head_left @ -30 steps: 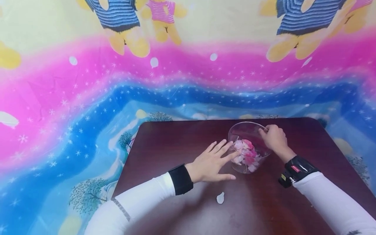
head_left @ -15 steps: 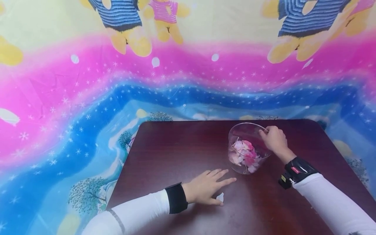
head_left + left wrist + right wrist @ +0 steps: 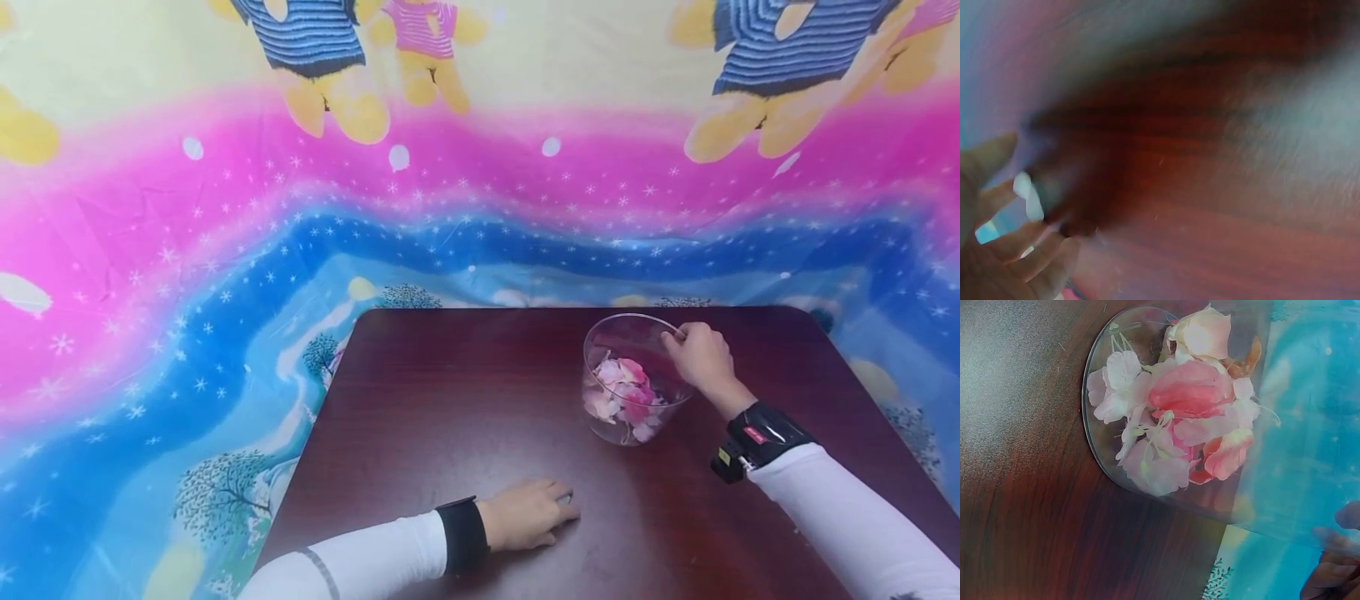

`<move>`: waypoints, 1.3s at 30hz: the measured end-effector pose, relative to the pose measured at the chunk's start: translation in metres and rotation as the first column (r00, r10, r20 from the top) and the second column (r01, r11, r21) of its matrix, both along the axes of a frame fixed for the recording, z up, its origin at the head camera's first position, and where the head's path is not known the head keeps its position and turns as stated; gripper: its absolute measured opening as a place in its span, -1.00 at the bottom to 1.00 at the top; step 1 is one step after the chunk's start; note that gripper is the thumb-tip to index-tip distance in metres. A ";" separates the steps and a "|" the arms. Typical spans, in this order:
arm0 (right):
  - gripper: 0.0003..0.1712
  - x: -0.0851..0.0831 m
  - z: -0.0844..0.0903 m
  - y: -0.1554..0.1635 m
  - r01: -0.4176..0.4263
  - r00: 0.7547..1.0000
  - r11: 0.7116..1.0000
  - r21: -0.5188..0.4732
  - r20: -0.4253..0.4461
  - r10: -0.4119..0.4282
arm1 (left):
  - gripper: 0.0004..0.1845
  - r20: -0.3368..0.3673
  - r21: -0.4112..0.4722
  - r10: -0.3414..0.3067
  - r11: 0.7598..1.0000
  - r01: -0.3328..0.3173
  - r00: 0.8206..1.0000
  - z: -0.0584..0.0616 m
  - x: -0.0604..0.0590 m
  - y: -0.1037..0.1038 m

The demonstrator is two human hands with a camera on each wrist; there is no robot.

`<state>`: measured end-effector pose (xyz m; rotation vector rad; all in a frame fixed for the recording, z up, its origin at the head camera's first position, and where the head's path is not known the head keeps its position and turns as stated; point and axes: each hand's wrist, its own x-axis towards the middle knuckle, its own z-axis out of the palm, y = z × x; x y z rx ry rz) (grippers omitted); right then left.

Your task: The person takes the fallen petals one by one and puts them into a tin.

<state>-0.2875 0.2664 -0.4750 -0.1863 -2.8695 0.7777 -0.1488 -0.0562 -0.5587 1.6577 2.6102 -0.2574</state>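
White petal (image 3: 564, 498) pinched under curled left hand (image 3: 525, 515), table (image 3: 450, 400) edge at 6. Right hand (image 3: 701, 357) grips tilted glass jar (image 3: 626, 379) rim, 1 o'clock; open tabletop btwn.

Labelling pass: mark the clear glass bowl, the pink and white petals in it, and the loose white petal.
Clear round glass bowl (image 3: 600, 333), head view, bare far-left rim.
Pink and white flower petals (image 3: 1188, 387), right wrist view, big pink petal mid-pile.
Small loose white petal (image 3: 1027, 195), left wrist view, its middle, beside the left hand's fingers.
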 end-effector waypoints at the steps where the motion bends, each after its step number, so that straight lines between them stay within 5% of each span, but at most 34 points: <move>1: -0.58 0.000 0.000 0.000 0.003 1.000 1.000 0.001 0.000 -0.003 | -0.50 -0.019 0.006 -0.002 1.000 0.002 1.000 -0.002 0.001 0.000; 17: -0.58 -0.002 -0.001 0.000 -0.007 1.000 1.000 -0.003 0.001 0.007 | -0.98 0.030 0.099 0.087 0.991 -0.089 0.996 -0.007 0.011 0.003; 25: -0.57 -0.002 -0.002 0.000 -0.010 1.000 1.000 -0.007 0.019 0.010 | -0.91 0.053 0.129 0.047 0.990 -0.054 0.997 -0.008 0.007 0.001; 32: -0.58 -0.001 -0.002 0.001 -0.001 1.000 1.000 -0.004 0.015 0.001 | -0.78 0.084 0.258 0.078 0.961 -0.098 0.993 0.018 -0.013 -0.001; 39: -0.58 -0.001 -0.001 0.001 -0.006 1.000 1.000 -0.007 0.014 0.006 | -0.92 0.034 0.297 0.108 0.948 -0.113 0.994 0.044 -0.019 -0.002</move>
